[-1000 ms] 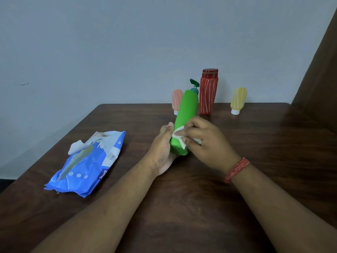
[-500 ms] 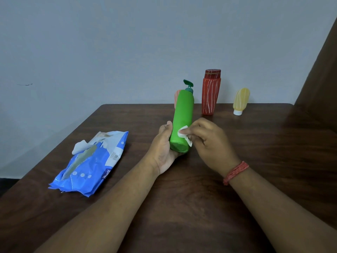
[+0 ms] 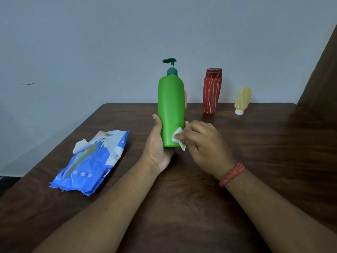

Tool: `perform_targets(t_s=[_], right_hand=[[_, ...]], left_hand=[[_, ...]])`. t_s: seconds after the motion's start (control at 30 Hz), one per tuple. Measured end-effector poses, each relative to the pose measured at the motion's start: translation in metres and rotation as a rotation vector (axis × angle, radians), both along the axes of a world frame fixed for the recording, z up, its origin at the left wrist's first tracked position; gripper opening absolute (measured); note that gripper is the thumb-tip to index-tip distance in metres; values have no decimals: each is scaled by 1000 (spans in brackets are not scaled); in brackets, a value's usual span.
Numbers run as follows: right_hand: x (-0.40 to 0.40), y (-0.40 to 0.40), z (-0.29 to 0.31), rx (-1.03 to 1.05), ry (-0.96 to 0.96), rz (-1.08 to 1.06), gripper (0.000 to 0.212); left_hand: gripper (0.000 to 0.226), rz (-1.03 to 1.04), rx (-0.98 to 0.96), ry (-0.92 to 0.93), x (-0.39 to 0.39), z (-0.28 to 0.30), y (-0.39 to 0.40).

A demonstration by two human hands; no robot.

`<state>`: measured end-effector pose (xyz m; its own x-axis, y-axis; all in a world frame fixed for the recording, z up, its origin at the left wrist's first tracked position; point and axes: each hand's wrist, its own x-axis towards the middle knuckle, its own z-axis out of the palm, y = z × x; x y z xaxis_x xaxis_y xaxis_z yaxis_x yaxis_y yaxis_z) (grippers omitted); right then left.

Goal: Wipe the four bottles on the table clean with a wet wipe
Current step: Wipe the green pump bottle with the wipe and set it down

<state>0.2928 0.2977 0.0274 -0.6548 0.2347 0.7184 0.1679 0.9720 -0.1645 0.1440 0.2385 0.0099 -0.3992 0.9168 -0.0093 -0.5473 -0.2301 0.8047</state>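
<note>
Your left hand (image 3: pixel 157 143) grips the green bottle (image 3: pixel 171 110) upright at its base, just above the table (image 3: pixel 255 179). Your right hand (image 3: pixel 204 145) pinches the wipe (image 3: pixel 177 137) against the bottle's lower right side. The red bottle (image 3: pixel 212 91) stands behind it, to the right.

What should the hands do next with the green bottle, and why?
Probably slide the wet wipe upward: the right hand presses it low on the green bottle, which the left hand holds upright, and the upper body shows no wipe on it.
</note>
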Motion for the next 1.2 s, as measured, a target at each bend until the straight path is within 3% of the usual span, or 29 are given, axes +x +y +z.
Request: perform_targets(t_s=[0.17,0.3,0.43,0.6,0.73,0.8,0.9,1.1,1.2], right_hand=[[1,-2,1,69,-38,88,23],[4,5,4,33,104,-81,26],[6,-2,3,115,45,27,21],[5,5,6,40,196,-147,24],[3,-8,4,128,40,54,19],[3,-7,6,166,14,16,23],[4,0,8,74,141,-137,25],[2,-7,5,173,67,-48,18],[3,8,10,77,238,-167,22]], left_hand=[[80,-3,21,-24,-2,0,-2],[74,-23,17,63,4,1,-2],[72,-42,10,63,5,2,-5],[67,-77,0,112,9,3,-5],[68,-69,9,72,6,4,-8],[69,-63,13,67,5,4,-7],[65,-80,3,107,9,5,-6],[65,-120,22,116,10,7,-9],[66,-164,-4,218,11,6,-9]])
